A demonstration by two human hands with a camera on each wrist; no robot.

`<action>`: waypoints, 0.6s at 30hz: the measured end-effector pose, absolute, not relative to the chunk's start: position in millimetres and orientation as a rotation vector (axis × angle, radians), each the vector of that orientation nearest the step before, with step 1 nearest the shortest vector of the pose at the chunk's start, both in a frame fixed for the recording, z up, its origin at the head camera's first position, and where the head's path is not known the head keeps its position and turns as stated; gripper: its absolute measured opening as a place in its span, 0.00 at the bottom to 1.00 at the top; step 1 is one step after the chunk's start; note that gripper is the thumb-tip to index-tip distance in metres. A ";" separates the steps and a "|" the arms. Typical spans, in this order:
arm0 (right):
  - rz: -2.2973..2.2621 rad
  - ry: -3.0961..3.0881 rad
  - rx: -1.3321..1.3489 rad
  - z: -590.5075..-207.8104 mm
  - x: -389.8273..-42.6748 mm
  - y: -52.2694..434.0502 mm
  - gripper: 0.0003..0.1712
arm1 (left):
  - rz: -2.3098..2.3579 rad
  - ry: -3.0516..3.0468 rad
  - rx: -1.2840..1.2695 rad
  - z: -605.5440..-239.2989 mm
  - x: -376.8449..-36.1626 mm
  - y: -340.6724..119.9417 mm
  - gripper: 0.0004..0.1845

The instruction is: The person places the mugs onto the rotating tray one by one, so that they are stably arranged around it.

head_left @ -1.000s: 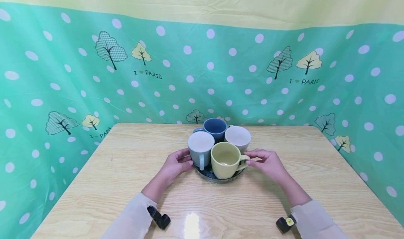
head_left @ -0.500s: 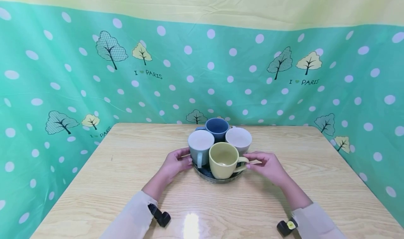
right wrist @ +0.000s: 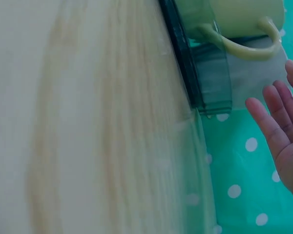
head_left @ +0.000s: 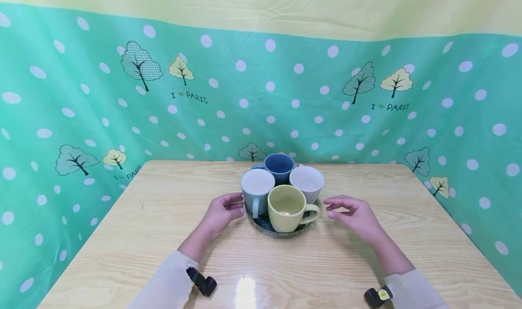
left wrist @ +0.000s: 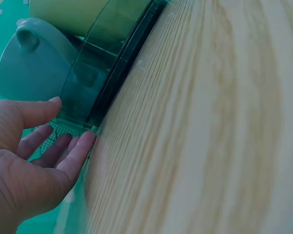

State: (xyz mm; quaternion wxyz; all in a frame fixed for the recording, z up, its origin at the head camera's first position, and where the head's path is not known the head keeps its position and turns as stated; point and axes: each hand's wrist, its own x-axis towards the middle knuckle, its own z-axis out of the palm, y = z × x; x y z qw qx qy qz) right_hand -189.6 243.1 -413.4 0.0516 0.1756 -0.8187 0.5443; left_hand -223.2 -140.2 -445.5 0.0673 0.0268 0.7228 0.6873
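Four mugs stand packed together on a round dark glass tray (head_left: 261,223) at the middle of your wooden table (head_left: 163,236): a yellow mug (head_left: 287,208) nearest you with its handle pointing to your right, a grey-blue mug (head_left: 257,192) to its left with its handle facing you, a white mug (head_left: 306,182) to its right, and a dark blue mug (head_left: 279,167) at the back. The mugs touch one another and all stand upright.

Your left hand (head_left: 222,211) lies at the tray's left edge with its fingers loosely extended. In the left wrist view, the fingertips (left wrist: 83,144) rest at the tray's translucent green rim, just below the grey-blue mug; they are not curled round it, and the hand holds nothing.

Your right hand (head_left: 354,214) hovers to the right of the tray, near the yellow mug's handle but apart from it. Its fingers are relaxed and slightly bent, and it holds nothing. The right wrist view shows a clear gap between your fingers (right wrist: 266,122) and the tray's rim.

Each of your forearms wears a pale sleeve, with a small black camera unit at each wrist. A green curtain with white dots and tree prints surrounds the table on three sides.
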 end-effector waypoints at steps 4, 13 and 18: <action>1.621 -2.493 0.508 -409.9 -189.6 249.5 0.18 | 2.031 2.221 0.060 -443.8 -220.1 -146.5 0.28; 1.557 -2.480 0.479 -405.5 -187.3 261.8 0.19 | 1.964 2.298 0.065 -440.7 -211.8 -163.9 0.33; 1.568 -2.464 0.487 -405.4 -185.5 268.9 0.21 | 1.938 2.328 0.072 -435.4 -206.3 -172.6 0.34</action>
